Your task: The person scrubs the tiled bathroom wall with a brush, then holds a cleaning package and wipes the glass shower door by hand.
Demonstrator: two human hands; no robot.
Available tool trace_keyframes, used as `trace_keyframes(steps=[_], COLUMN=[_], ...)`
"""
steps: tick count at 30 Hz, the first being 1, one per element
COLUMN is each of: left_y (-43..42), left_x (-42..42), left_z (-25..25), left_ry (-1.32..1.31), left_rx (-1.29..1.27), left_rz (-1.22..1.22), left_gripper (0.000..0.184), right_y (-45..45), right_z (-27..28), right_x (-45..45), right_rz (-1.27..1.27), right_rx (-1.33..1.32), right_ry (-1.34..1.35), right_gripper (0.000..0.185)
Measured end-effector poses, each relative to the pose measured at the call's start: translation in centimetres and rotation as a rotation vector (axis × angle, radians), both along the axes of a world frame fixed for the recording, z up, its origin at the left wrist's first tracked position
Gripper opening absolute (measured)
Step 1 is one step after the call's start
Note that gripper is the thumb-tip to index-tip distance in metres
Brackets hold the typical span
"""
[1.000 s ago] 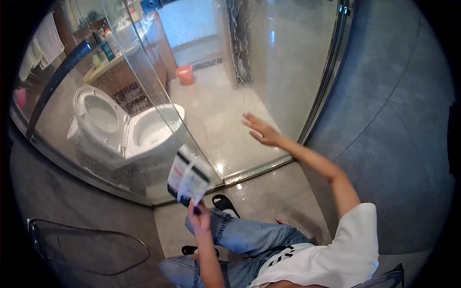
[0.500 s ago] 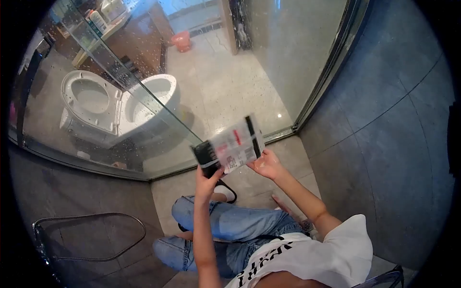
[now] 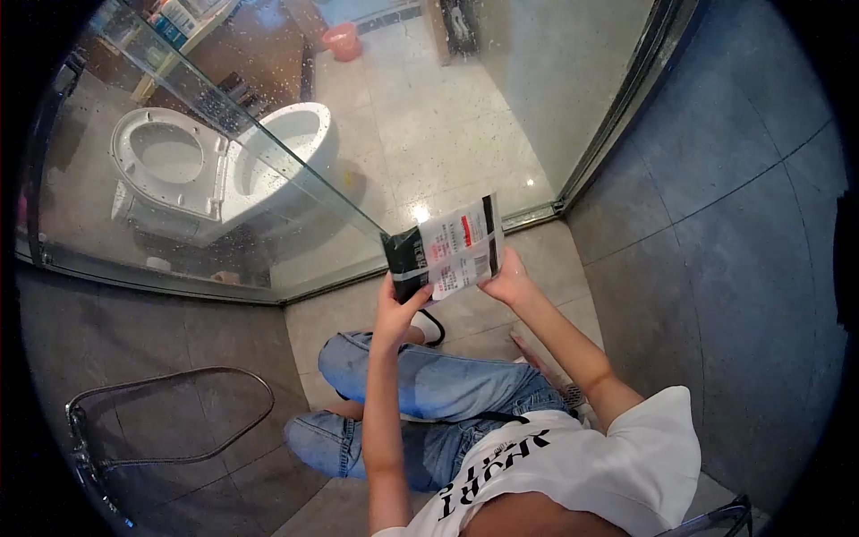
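Observation:
A flat plastic packet (image 3: 452, 249), black at the left end and white with red and black print and a barcode on the rest, is held up tilted before me. My left hand (image 3: 396, 315) grips its lower left corner, thumb across the front and fingers behind. At the lower right edge, my right hand (image 3: 510, 279) holds the packet, its fingers partly hidden behind it.
Glass panels (image 3: 295, 233) with water drops stand ahead and to the left. Beyond them are a toilet (image 3: 277, 157) with raised lid and a pink basin (image 3: 342, 43). A shower hose (image 3: 179, 458) loops at lower left; a dark tiled wall (image 3: 725, 242) rises at right.
The packet and both hands have shifted slightly up and to the right in view. My right hand's fingers have moved further behind the packet's edge.

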State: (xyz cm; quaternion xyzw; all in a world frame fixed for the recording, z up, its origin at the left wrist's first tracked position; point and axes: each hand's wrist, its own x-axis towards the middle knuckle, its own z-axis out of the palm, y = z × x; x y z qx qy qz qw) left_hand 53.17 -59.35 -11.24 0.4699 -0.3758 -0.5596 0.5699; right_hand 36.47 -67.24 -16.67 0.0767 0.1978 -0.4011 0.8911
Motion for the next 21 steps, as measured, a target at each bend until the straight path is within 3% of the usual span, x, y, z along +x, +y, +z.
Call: trace_keyframes(steps=[3,4,5,6,8,12,14,17,19,21], left_y=[-0.2,0.1,-0.1,-0.2,0.0,0.9,1.1,0.5,0.4,0.6], left_x=[0.4,-0.1,0.2,0.7,0.7,0.0,0.1,0.7,1.2,1.2], left_z=[-1.3,-0.3,-0.9,-2.1,-3.8,-3.7,-4.7,-4.7,-4.6,-4.3], left_ry=[-0.099,0.077,0.077,0.004,0.02,0.237,0.143,0.096,-0.056,0.064], left_rx=[-0.012,0.055,0.058,0.095,0.138,0.127,0.155,0.135,0.116,0.145], left_rz=[0.032,0.097,0.099,0.063,0.064,0.13,0.118,0.087,0.012,0.072], left_gripper=[0.032,0.032,0.032,0.032,0.032,0.034,0.034,0.034,0.033,0.033], right_y=[0.0,-0.4,-0.6,-0.4,-0.2,-0.3,0.0,-0.5,-0.3,-0.4], right_z=[-1.1,-2.3,-3.5,-2.8,-0.4,-2.7,-0.9,-2.1,-2.2,-1.7], right_x=[-0.4,-0.8,-1.1,-0.8,0.0,-0.3,0.2,0.2,0.3,0.3], right_rz=[-0.057,0.002,0.061,0.062,-0.03,-0.006,-0.029,-0.041,-0.032,-0.017], right_rx=[-0.071,-0.099,-0.122,-0.112,-0.056,0.007,-0.051,0.024,-0.028,-0.103], right_ry=[0.027,-0.174,-0.374,-0.371,-0.013,-0.091,0.046,-0.087,-0.022,0.036], right_gripper=[0.031,0.03,0.03,0.03,0.031,0.031,0.031,0.031,0.032,0.032])
